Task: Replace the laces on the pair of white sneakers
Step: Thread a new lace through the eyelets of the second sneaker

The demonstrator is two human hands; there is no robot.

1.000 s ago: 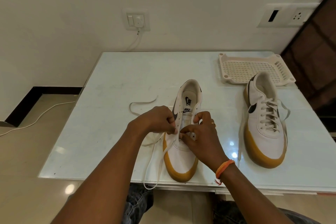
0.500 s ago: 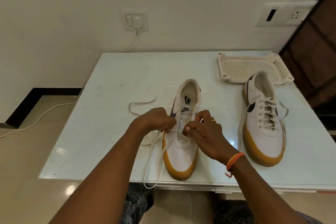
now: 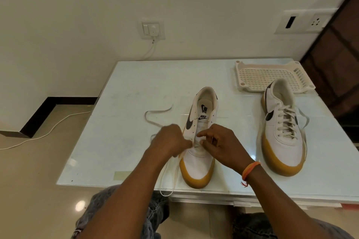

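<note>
Sneakers sit toes-near on a pale glass table (image 3: 124, 91): the centre sneaker (image 3: 198, 153) (white, gum-soled, dark swoosh) is barely laced, the right sneaker (image 3: 281, 134) fully laced. Over the centre one's lowest eyelets, the left hand (image 3: 171, 142) curls around the white lace (image 3: 155, 114), and the right hand (image 3: 223, 143) pinches near the tongue. A white plastic tray (image 3: 270, 75) lies behind; cream wall, tiled floor.
</note>
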